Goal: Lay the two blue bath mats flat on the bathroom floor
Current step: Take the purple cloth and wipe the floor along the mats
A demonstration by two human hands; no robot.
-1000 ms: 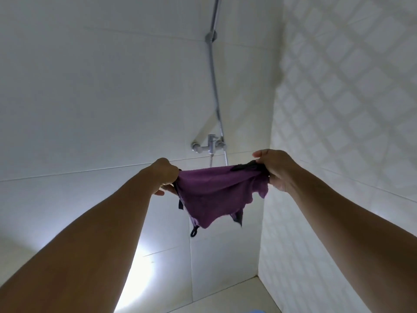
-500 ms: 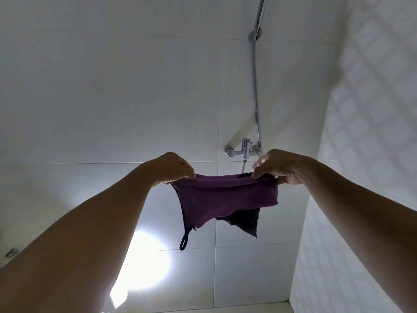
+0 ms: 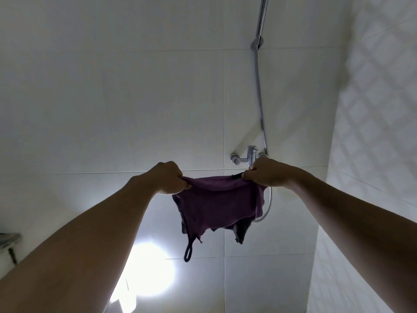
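Note:
A small purple cloth (image 3: 216, 206) with a dark loop hanging from its lower corner is stretched in front of the white tiled wall. My left hand (image 3: 168, 177) pinches its upper left corner. My right hand (image 3: 266, 175) pinches its upper right corner, just below the shower tap. Both arms are held out at about tap height. No blue bath mat is in view and the floor is out of frame.
A chrome shower tap (image 3: 248, 155) sits on the tiled wall (image 3: 112, 98) with a hose (image 3: 259, 86) running up to a wall bracket. A patterned tile wall (image 3: 372, 109) closes the right side. A metal fixture (image 3: 9, 242) shows at the left edge. A bright light reflection glares low on the wall.
The camera has tilted up and turned left, so the floor strip has left the frame. Both hands stay on the cloth, which now hangs spread wider between them.

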